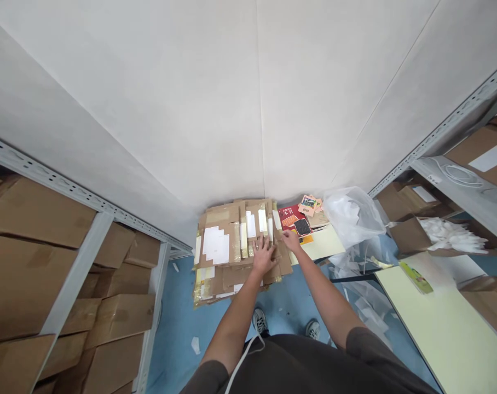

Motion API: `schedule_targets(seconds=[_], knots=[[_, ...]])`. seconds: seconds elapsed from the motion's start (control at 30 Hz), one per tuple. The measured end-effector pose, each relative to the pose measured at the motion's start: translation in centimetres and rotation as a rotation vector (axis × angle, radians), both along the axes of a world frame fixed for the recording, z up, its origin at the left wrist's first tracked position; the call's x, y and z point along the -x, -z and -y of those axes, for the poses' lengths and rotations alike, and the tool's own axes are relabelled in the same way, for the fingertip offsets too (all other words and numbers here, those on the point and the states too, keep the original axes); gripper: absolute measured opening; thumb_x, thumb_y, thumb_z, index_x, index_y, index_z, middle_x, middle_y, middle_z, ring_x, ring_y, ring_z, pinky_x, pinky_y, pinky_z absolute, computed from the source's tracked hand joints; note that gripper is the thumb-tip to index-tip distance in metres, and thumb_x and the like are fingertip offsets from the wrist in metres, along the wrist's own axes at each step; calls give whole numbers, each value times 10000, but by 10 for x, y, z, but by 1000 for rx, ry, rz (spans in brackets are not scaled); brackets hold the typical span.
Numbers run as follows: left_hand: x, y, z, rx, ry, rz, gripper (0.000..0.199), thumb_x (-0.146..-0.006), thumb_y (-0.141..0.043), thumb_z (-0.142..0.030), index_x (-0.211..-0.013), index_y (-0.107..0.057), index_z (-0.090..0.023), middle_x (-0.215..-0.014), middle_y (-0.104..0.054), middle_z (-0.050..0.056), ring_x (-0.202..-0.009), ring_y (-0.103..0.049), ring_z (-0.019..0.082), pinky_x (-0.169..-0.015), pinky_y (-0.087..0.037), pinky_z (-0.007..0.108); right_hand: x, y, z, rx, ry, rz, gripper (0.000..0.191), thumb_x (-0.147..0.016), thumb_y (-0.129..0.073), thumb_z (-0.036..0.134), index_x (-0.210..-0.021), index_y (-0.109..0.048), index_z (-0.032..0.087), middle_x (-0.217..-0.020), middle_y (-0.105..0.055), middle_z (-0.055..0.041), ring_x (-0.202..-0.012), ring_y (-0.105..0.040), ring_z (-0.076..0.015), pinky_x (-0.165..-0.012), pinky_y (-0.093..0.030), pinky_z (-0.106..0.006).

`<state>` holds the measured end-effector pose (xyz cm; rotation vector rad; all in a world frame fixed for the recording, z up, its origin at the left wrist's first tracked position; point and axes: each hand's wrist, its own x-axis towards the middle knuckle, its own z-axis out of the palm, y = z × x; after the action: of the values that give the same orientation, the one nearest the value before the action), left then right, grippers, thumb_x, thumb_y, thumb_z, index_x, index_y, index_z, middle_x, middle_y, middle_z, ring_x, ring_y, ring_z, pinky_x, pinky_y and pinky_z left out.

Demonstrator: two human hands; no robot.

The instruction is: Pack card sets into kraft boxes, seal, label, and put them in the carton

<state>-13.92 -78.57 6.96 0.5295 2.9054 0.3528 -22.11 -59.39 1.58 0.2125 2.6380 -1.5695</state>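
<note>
A pile of flattened cardboard boxes point(226, 219), with white labels and yellowish tape, stands against the wall in front of me. My left hand point(264, 255) lies on top of the pile, fingers spread across the cardboard. At the pile's right edge, my right hand point(290, 239) has its fingers curled in, closed on the side of a flattened box; the fingertips are partly hidden. Just beyond that hand is a red book point(290, 214) with a black patch on its cover. Small pink printed cards point(308, 204) lie beside the book.
A clear plastic bag point(353, 216) with white contents sits right of the book, on a pale yellow tabletop point(324, 244). Shelves of cardboard boxes point(30, 210) line the left. On the right are a box of white gloves point(449, 232) and a green booklet point(416, 277).
</note>
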Motion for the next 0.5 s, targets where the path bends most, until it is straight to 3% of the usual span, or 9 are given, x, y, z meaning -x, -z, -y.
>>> schedule_targets(seconds=[0.1, 0.3, 0.5], knots=[[0, 0, -1, -23, -31, -30, 605, -895, -699, -467, -1471, -579, -326, -1767, -214, 60, -1643, 8, 369, -1281, -27, 706, -14, 11, 14, 90, -48, 98, 130, -777, -666, 322, -739, -730, 215, -787, -765, -33, -872, -701, -247, -859, -553, -359], [1, 2, 0, -28, -69, -47, 459, -903, -719, -427, -1345, -658, -320, -1754, -257, 55, -1643, -61, 355, -1285, -98, 691, -23, 26, 34, 153, -1, 116, 113, -674, -644, 270, -579, -598, 229, -665, -698, -16, -742, -668, -227, -764, -539, -341], [-5, 13, 0, -77, -92, -146, 343, -961, -635, -369, -1293, -693, -302, -1724, -330, 87, -1631, -124, 370, -1264, -117, 724, -15, 21, 8, 189, 62, 52, 59, -608, -579, 294, -646, -564, 251, -694, -669, 2, -757, -636, -217, -761, -511, -326]])
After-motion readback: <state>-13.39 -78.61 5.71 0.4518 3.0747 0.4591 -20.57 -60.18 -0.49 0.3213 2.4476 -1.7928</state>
